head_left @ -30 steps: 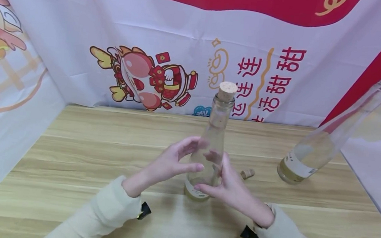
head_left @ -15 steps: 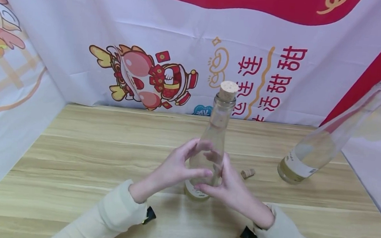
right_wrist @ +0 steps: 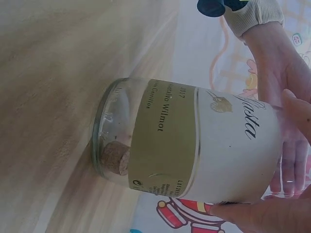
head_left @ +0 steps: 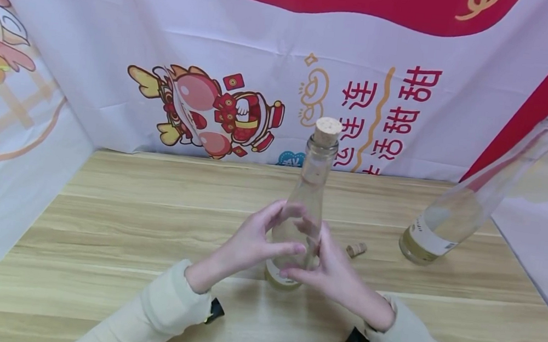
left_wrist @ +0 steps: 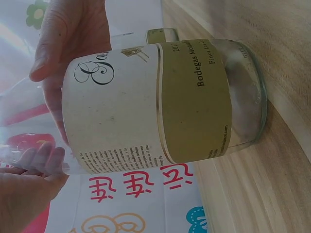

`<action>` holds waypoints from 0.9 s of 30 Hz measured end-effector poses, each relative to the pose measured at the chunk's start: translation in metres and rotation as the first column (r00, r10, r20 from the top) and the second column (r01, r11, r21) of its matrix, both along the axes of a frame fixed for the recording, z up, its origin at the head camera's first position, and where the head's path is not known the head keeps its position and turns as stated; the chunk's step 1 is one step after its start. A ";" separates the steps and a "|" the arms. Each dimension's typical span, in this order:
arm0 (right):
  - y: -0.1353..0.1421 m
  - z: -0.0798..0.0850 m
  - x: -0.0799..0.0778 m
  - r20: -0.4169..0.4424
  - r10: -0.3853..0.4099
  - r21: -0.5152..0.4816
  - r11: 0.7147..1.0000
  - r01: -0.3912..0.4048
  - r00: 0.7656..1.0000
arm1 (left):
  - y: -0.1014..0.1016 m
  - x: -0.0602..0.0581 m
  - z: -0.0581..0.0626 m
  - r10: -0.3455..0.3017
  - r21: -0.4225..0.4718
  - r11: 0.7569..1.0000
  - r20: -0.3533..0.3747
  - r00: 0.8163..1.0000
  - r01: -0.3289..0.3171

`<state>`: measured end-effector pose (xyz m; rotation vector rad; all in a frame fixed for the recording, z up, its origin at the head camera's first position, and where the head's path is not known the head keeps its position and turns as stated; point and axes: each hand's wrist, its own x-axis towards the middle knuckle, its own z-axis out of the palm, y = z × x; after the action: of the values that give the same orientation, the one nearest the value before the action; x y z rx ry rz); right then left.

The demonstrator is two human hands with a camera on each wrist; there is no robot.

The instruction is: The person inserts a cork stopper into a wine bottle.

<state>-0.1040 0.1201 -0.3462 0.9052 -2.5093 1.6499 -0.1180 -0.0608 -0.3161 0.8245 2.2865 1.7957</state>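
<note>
A clear glass wine bottle (head_left: pixel 313 183) stands upright on the table, a cork (head_left: pixel 328 130) sitting in its mouth and projecting above the rim. My left hand (head_left: pixel 260 236) holds the body from the left, thumb in front and fingers curving behind. Lower on the right side my right hand (head_left: pixel 331 264) grips it, its thumb across the front. The white and olive label (left_wrist: pixel 114 109) faces the left wrist camera, just above the base. In the right wrist view a cork (right_wrist: pixel 115 158) shows through the clear glass near the base.
A loose cork (head_left: pixel 356 249) lies on the wooden table (head_left: pixel 152 198) right of the held bottle. Farther right stands a second, uncorked bottle (head_left: pixel 453 216) near the table's right edge. Printed cloth (head_left: pixel 248 31) hangs behind and at both sides.
My left hand has come in to the right and closed more around the bottle. The right hand keeps its hold, and the bottle stays nearly in place.
</note>
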 end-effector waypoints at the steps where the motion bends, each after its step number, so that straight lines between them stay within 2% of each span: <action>1: 0.000 -0.001 0.000 0.004 -0.001 0.003 1.000 0.001 1.000 | 0.000 0.000 0.000 0.001 0.001 1.000 0.000 1.000 -0.001; 10: 0.001 -0.006 0.001 0.033 -0.013 0.026 1.000 0.013 0.999 | 0.000 0.000 0.000 -0.001 0.025 1.000 0.006 1.000 0.001; 21: -0.001 -0.006 0.001 -0.004 -0.002 0.024 1.000 0.002 1.000 | -0.003 0.002 0.004 0.015 0.031 0.999 -0.004 1.000 -0.015; 27: -0.005 -0.002 -0.002 -0.005 0.022 -0.006 1.000 -0.022 1.000 | -0.007 0.002 0.009 0.016 0.042 0.999 -0.034 0.999 -0.015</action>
<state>-0.1056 0.1152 -0.3485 0.9385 -2.4990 1.6578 -0.1162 -0.0678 -0.3067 0.8529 2.2899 1.8562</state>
